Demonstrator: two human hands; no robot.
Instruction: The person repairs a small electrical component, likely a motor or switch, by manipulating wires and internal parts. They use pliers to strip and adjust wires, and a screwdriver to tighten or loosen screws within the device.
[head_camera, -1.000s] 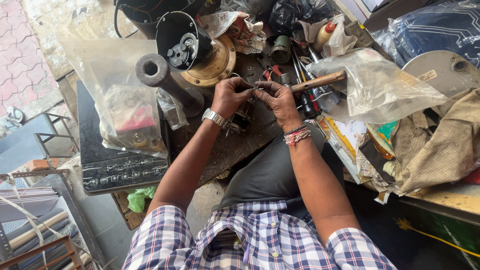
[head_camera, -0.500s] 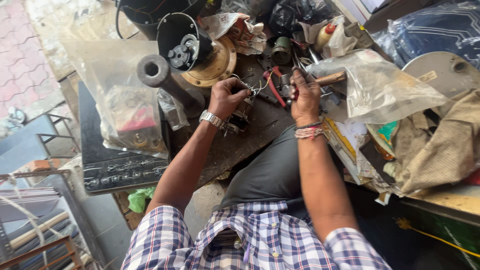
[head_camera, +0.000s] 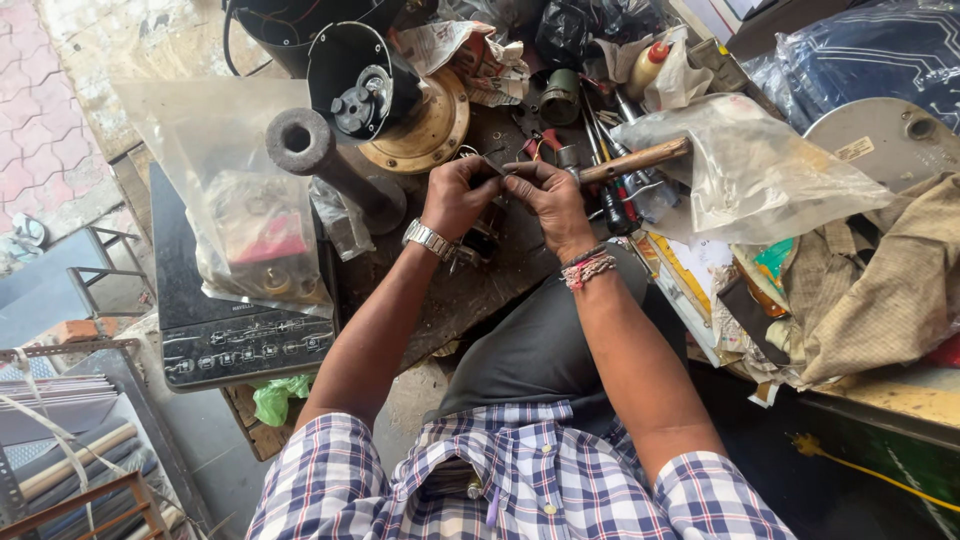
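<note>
My left hand (head_camera: 458, 196), with a metal watch on the wrist, and my right hand (head_camera: 552, 203), with beaded bands on the wrist, meet over a dark, grimy workbench (head_camera: 480, 290). Their fingertips are closed together on a small dark metal piece (head_camera: 505, 170). Most of that piece is hidden by my fingers, so I cannot tell what it is. A wooden-handled hammer (head_camera: 640, 158) lies just beyond my right hand. Several screwdrivers and pliers (head_camera: 612, 205) lie right of it.
A black motor housing (head_camera: 350, 85) on a brass disc (head_camera: 435, 125) and a grey cylindrical post (head_camera: 300, 142) stand behind my left hand. Clear plastic bags of parts (head_camera: 250, 235) (head_camera: 770, 170) lie on both sides. A black induction cooker (head_camera: 230, 335) lies at the left, cloth (head_camera: 880, 290) at the right.
My right hand reached out to the tools on the right half a second ago. It has come back and now meets the left hand again.
</note>
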